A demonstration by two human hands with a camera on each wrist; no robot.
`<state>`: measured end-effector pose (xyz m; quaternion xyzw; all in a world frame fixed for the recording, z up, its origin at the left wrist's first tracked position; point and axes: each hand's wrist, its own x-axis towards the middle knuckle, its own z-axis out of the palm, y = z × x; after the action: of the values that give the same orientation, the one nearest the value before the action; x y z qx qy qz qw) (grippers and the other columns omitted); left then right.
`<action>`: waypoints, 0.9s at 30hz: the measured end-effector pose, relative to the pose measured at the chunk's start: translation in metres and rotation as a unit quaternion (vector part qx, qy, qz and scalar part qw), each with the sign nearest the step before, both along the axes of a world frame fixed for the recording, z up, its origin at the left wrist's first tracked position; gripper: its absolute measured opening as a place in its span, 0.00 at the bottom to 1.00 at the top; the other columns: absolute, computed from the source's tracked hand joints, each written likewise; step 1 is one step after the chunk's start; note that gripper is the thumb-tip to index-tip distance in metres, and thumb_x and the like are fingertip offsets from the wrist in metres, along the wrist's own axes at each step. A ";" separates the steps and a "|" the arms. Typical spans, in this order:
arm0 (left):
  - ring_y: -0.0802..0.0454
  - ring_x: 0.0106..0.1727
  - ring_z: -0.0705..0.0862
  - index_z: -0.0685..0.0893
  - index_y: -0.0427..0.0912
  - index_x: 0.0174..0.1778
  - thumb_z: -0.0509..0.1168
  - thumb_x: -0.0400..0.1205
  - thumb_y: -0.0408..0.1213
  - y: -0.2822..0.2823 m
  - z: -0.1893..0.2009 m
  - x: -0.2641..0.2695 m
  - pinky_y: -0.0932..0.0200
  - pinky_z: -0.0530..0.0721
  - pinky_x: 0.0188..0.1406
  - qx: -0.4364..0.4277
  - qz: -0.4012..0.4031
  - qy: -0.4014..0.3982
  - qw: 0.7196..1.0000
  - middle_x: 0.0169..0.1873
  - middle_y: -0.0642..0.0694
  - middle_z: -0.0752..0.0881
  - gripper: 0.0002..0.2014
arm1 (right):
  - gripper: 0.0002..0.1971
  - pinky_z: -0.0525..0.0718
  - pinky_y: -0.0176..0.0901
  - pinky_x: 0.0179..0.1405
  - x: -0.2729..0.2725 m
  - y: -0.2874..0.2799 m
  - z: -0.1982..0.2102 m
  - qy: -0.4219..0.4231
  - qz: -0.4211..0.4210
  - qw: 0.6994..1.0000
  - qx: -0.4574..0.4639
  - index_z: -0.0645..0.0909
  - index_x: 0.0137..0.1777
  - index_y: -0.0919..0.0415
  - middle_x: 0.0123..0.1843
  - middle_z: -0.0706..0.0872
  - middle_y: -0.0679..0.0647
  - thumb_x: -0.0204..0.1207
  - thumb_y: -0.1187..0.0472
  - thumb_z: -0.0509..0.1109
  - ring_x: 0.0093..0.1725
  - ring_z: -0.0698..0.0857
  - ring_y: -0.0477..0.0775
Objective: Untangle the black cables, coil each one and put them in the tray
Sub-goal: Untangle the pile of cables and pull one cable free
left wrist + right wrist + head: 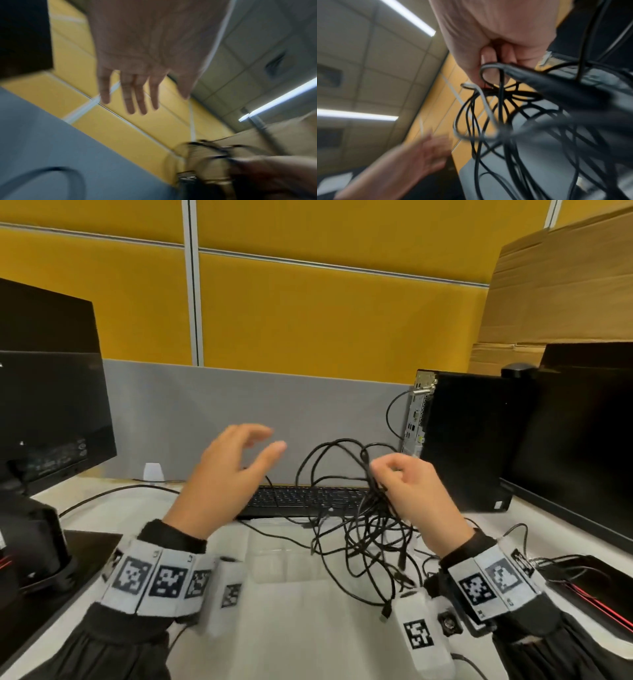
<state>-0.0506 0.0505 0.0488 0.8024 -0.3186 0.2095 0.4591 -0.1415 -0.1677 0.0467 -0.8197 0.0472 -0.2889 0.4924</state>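
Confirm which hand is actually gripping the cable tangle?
The right hand: its fingers pinch the black cables and hold them up. The left hand hovers spread beside them, holding nothing.

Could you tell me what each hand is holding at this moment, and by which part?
The right hand grips the tangled cables near the top of the bunch, loops above, the rest hanging. The left hand is open and holds nothing.

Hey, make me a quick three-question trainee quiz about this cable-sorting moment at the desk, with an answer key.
1. True or false: the left hand holds a cable.
2. Which hand grips the black cables? A) left B) right C) both
3. Fill in: behind the hanging tangle lies a black ______.

Key: 1 false, it is open and empty; 2 B; 3 keyboard.
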 end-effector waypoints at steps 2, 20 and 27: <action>0.69 0.63 0.75 0.77 0.61 0.61 0.64 0.74 0.64 -0.019 0.007 -0.030 0.72 0.72 0.56 -0.026 -0.118 0.012 0.993 0.60 0.65 0.79 0.22 | 0.07 0.72 0.23 0.24 0.000 0.017 0.001 0.007 0.032 0.993 -0.111 0.83 0.47 0.59 0.22 0.82 0.36 0.81 0.59 0.65 0.23 0.79 0.33; 0.54 0.47 0.90 0.85 0.44 0.50 0.67 0.80 0.36 -0.021 -0.007 -0.007 0.58 0.83 0.60 0.044 -0.243 0.150 0.957 0.43 0.44 0.92 0.05 | 0.06 0.75 0.27 0.37 0.007 0.022 0.000 -0.001 0.087 0.980 -0.179 0.86 0.44 0.56 0.31 0.84 0.41 0.79 0.57 0.68 0.34 0.81 0.33; 0.62 0.43 0.88 0.85 0.41 0.51 0.62 0.83 0.30 -0.024 -0.006 -0.008 0.77 0.78 0.45 -0.005 -0.238 0.137 0.961 0.38 0.47 0.91 0.07 | 0.09 0.68 0.23 0.24 0.002 0.018 0.004 0.033 0.100 0.981 -0.161 0.84 0.46 0.61 0.18 0.77 0.36 0.81 0.57 0.65 0.20 0.73 0.36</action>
<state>-0.0591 0.0269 0.0432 0.7218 -0.4335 -0.0164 0.5393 -0.1395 -0.1499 0.0505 -0.8979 -0.0662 -0.2146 0.3786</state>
